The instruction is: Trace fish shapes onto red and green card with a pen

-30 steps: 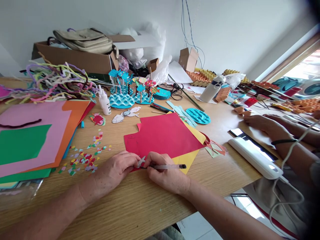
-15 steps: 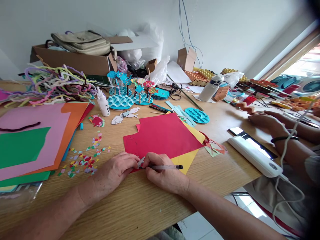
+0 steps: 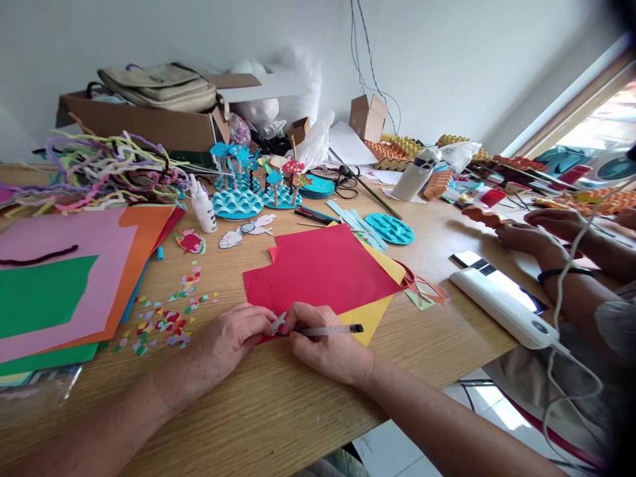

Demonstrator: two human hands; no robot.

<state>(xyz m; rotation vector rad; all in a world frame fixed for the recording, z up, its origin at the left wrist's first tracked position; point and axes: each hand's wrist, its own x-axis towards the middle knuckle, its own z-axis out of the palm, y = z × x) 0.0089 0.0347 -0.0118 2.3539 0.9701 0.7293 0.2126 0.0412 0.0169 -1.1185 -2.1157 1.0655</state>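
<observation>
My left hand rests on the wooden table with its fingers pinched on a small pale paper cut-out. My right hand is closed round a clear pen with a black cap, its tip at the cut-out. Both hands lie at the near edge of a red paper sheet that covers a yellow sheet.
Coloured paper sheets lie at the left, confetti scraps beside them. A glue bottle, blue wave discs with paper fish, pipe cleaners and a cardboard box stand behind. Another person's hands work at the right near a white device.
My hands stay in place on the cut-out. The other person's hands at the right have shifted slightly, and the view has drifted a little.
</observation>
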